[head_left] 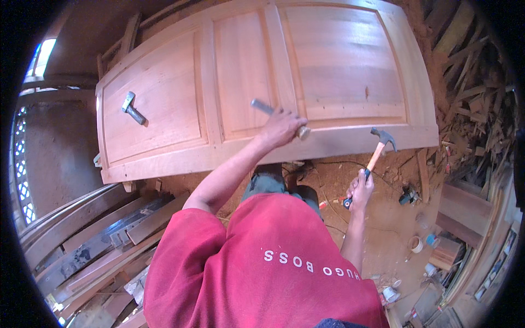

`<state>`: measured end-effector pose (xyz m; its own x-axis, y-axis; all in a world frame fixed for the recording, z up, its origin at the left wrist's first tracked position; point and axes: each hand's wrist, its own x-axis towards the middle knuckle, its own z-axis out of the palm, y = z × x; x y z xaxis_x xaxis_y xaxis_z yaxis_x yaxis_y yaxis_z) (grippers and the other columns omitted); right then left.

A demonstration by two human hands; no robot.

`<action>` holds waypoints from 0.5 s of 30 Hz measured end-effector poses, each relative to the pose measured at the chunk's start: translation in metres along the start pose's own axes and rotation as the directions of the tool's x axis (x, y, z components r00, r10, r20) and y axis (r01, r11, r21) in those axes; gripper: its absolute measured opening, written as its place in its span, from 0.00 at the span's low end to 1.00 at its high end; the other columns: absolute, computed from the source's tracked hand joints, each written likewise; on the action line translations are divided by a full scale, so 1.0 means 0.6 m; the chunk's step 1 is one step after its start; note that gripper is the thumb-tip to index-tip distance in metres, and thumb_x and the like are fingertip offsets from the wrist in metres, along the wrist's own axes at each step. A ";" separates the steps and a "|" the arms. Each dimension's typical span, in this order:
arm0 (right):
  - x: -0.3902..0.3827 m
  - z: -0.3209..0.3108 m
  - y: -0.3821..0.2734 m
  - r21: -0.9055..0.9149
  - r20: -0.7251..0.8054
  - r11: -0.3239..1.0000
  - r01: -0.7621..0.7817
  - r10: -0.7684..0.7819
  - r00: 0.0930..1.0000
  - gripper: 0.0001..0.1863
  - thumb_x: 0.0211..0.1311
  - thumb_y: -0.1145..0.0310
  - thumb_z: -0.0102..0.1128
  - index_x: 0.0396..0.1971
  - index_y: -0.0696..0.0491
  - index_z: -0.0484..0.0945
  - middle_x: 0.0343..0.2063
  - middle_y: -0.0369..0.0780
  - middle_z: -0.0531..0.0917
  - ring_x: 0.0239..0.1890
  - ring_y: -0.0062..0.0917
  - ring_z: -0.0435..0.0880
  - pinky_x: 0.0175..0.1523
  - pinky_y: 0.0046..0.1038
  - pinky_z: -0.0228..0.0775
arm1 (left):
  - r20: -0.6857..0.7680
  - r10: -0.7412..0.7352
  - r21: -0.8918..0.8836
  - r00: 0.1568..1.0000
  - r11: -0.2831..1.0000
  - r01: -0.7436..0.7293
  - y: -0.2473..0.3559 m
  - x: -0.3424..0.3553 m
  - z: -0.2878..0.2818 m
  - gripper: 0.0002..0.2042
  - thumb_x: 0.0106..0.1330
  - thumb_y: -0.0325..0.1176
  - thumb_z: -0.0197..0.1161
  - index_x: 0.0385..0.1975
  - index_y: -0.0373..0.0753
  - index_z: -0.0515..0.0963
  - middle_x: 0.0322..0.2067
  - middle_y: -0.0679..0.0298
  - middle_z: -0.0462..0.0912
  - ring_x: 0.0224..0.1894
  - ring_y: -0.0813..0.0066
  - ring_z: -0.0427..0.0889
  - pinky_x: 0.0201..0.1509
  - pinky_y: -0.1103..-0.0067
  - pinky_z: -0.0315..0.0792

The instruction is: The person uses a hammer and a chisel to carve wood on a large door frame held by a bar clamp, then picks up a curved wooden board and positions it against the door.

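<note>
To your left, stacked planks (104,240) lie on the dirt floor (383,218). The panelled wooden door (262,82) lies flat with a metal tool (131,108) on it. Your left hand (281,127) grips a chisel (276,116) against the door; your right hand (360,188) grasps a claw hammer (377,148) beside scrap wood (470,93).

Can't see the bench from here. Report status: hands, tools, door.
Left hand gripping a metal punch laid on the panelled wooden door. Right hand holds a claw hammer, raised off the door. Another metal tool rests on the left panel.
</note>
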<state>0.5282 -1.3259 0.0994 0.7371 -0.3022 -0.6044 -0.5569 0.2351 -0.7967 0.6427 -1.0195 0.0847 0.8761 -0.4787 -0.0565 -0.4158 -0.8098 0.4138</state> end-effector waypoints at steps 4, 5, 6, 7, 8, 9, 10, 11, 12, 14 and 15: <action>0.020 0.081 -0.012 0.008 -0.020 1.000 0.026 -0.026 0.999 0.14 0.73 0.59 0.52 0.29 0.47 0.61 0.12 0.28 0.60 0.08 0.11 0.60 0.08 0.19 0.53 | -0.193 0.072 0.129 0.978 0.990 -0.047 -0.163 0.131 -0.047 0.07 0.63 0.31 0.55 0.39 0.47 0.79 0.36 0.60 0.80 0.48 0.60 0.79 0.57 0.60 0.64; 0.028 0.101 -0.014 0.007 -0.027 0.999 0.038 -0.037 0.999 0.14 0.73 0.59 0.52 0.29 0.47 0.61 0.12 0.28 0.60 0.08 0.11 0.60 0.08 0.19 0.53 | -0.215 0.083 0.126 0.973 0.990 -0.056 -0.200 0.176 -0.057 0.08 0.62 0.31 0.56 0.39 0.47 0.78 0.37 0.59 0.79 0.48 0.59 0.78 0.57 0.60 0.65; 0.030 0.128 -0.021 -0.013 -0.052 0.999 0.051 -0.052 0.997 0.14 0.73 0.60 0.52 0.29 0.47 0.61 0.12 0.28 0.61 0.08 0.11 0.60 0.08 0.19 0.53 | -0.235 0.089 0.121 0.968 0.991 -0.062 -0.233 0.218 -0.070 0.08 0.62 0.31 0.57 0.40 0.47 0.78 0.38 0.59 0.79 0.48 0.57 0.77 0.56 0.61 0.65; 0.038 0.159 -0.029 -0.016 -0.070 0.999 0.047 -0.048 0.996 0.14 0.73 0.60 0.52 0.28 0.47 0.61 0.12 0.28 0.61 0.08 0.11 0.60 0.08 0.19 0.53 | -0.254 0.096 0.116 0.962 0.991 -0.068 -0.264 0.262 -0.083 0.09 0.61 0.31 0.58 0.40 0.47 0.77 0.38 0.59 0.78 0.48 0.56 0.76 0.56 0.61 0.66; 0.045 0.185 -0.034 -0.024 -0.095 0.999 0.040 -0.042 0.995 0.14 0.73 0.60 0.52 0.28 0.47 0.61 0.12 0.28 0.61 0.08 0.11 0.60 0.08 0.19 0.53 | -0.239 0.090 0.103 0.967 0.992 -0.067 -0.289 0.306 -0.086 0.09 0.62 0.30 0.58 0.41 0.47 0.77 0.39 0.58 0.79 0.48 0.56 0.77 0.55 0.61 0.66; 0.056 0.210 -0.038 -0.027 -0.116 0.999 0.035 -0.038 0.992 0.14 0.73 0.60 0.52 0.28 0.47 0.61 0.12 0.28 0.61 0.08 0.11 0.60 0.08 0.19 0.53 | -0.225 0.086 0.097 0.971 0.993 -0.066 -0.312 0.352 -0.094 0.09 0.62 0.30 0.58 0.42 0.47 0.77 0.40 0.58 0.79 0.48 0.56 0.77 0.55 0.61 0.67; 0.071 0.231 -0.036 -0.028 -0.121 0.998 0.056 -0.059 0.991 0.15 0.73 0.60 0.53 0.28 0.48 0.61 0.12 0.28 0.61 0.08 0.11 0.61 0.09 0.19 0.54 | -0.211 0.082 0.091 0.974 0.994 -0.064 -0.334 0.394 -0.101 0.10 0.62 0.30 0.57 0.42 0.47 0.78 0.40 0.58 0.80 0.48 0.56 0.77 0.54 0.60 0.68; 0.079 0.253 -0.038 -0.031 -0.111 0.998 0.062 -0.065 0.992 0.15 0.72 0.59 0.53 0.28 0.48 0.61 0.12 0.28 0.61 0.08 0.11 0.61 0.09 0.19 0.54 | -0.216 0.087 0.098 0.973 0.993 -0.067 -0.355 0.429 -0.094 0.10 0.62 0.30 0.57 0.43 0.47 0.78 0.41 0.58 0.80 0.48 0.55 0.77 0.54 0.60 0.68; 0.085 0.281 -0.046 -0.027 -0.096 0.997 0.070 -0.073 0.993 0.15 0.72 0.59 0.54 0.28 0.48 0.62 0.12 0.28 0.61 0.08 0.12 0.61 0.09 0.19 0.54 | -0.222 0.092 0.114 0.971 0.991 -0.068 -0.376 0.461 -0.095 0.11 0.62 0.29 0.57 0.44 0.48 0.78 0.42 0.58 0.80 0.48 0.55 0.78 0.54 0.60 0.69; 0.097 0.327 -0.060 -0.021 -0.073 0.998 0.062 -0.063 0.995 0.15 0.72 0.57 0.54 0.30 0.48 0.63 0.12 0.28 0.62 0.09 0.12 0.62 0.10 0.20 0.55 | -0.254 0.096 0.108 0.962 0.992 -0.071 -0.419 0.513 -0.092 0.12 0.62 0.29 0.57 0.45 0.48 0.78 0.43 0.58 0.80 0.49 0.55 0.78 0.54 0.59 0.70; 0.103 0.347 -0.065 -0.022 -0.061 0.998 0.050 -0.052 0.997 0.15 0.71 0.57 0.55 0.30 0.48 0.63 0.12 0.28 0.62 0.09 0.12 0.62 0.10 0.19 0.55 | -0.280 0.093 0.086 0.955 0.994 -0.072 -0.440 0.534 -0.089 0.12 0.62 0.30 0.57 0.46 0.48 0.78 0.43 0.58 0.80 0.50 0.56 0.78 0.54 0.59 0.70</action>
<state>0.6749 -1.1616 0.0944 0.7401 -0.3700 -0.5616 -0.5274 0.1989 -0.8260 1.0461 -0.9412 0.0060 0.8667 -0.4377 0.2393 -0.4969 -0.7998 0.3369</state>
